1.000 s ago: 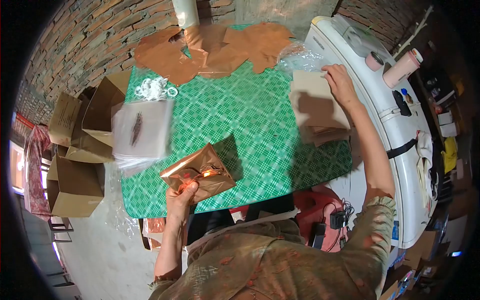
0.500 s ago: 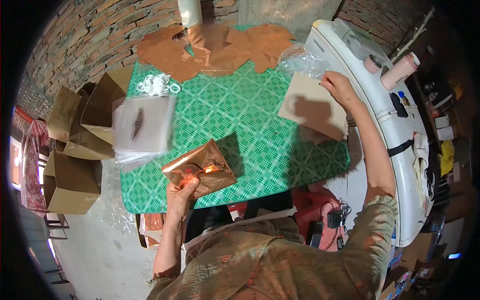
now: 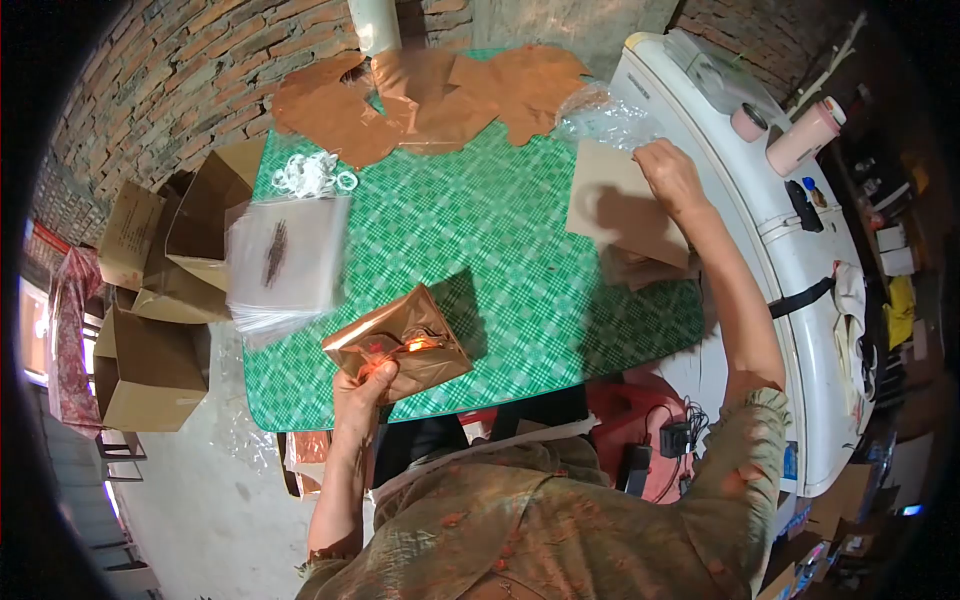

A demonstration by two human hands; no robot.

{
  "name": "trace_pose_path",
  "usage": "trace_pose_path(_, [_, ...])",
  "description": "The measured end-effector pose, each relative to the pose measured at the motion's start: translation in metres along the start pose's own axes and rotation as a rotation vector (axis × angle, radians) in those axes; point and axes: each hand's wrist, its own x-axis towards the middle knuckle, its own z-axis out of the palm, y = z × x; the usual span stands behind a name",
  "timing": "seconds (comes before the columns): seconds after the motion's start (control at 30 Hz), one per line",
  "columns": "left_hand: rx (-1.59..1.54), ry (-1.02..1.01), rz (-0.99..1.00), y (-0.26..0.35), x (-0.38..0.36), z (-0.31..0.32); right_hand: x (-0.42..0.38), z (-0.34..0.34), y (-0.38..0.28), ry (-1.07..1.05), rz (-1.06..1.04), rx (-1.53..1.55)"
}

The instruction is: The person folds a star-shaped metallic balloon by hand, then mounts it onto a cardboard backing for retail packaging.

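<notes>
My left hand [image 3: 366, 390] is closed on a shiny copper-coloured foil packet [image 3: 440, 372], its thumb pressed on top. The packet is tilted over the near edge of the table, and a bright glint shows on its crinkled middle. At the table's right side my right hand [image 3: 672, 180] pinches the upper right corner of a square tan card sheet [image 3: 592, 185]. A dark shadow falls across that sheet. More tan sheets [image 3: 655, 268] lie beneath its lower edge.
A green plaid table [image 3: 450, 215] carries copper foil sheets [image 3: 440, 120] at the back, white rings [image 3: 312, 176], a stack of clear sleeves [image 3: 318, 250] and crumpled clear plastic [image 3: 605, 115]. Cardboard boxes [image 3: 155, 385] stand left. A white appliance [image 3: 745, 180] borders the right.
The tan card sheet has turned slightly and shifted right, with my right hand still at its corner. My left hand keeps the foil packet in nearly the same place.
</notes>
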Motion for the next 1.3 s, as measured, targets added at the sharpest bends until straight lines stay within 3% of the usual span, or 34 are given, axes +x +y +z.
trace_pose_path(0.13, [0.003,-0.005,0.007,-0.001,0.0,-0.001,0.002,-0.002,0.001,0.045,-0.013,0.034])
trace_pose_path(0.47, [-0.002,0.017,0.006,0.001,-0.001,0.003,-0.001,0.01,0.011,-0.112,0.084,0.234])
trace_pose_path(0.63, [0.018,-0.018,0.016,-0.001,0.0,-0.002,0.004,-0.023,-0.021,-0.124,0.187,0.293])
trace_pose_path(0.73, [0.026,0.001,0.025,0.001,-0.001,0.002,-0.012,-0.041,-0.059,0.097,-0.095,0.389])
trace_pose_path(0.83, [0.024,-0.013,0.029,-0.001,-0.001,-0.001,-0.026,-0.06,-0.094,-0.19,-0.015,0.38])
trace_pose_path(0.93, [0.032,-0.025,0.027,-0.001,0.0,-0.002,-0.027,-0.074,-0.118,-0.275,0.093,0.321])
trace_pose_path(1.13, [0.011,-0.009,0.016,0.001,-0.002,0.0,-0.037,-0.05,-0.159,-0.208,0.186,0.05])
trace_pose_path(1.3, [0.012,-0.02,0.034,-0.002,-0.001,-0.001,-0.033,-0.046,-0.164,-0.046,0.121,-0.01])
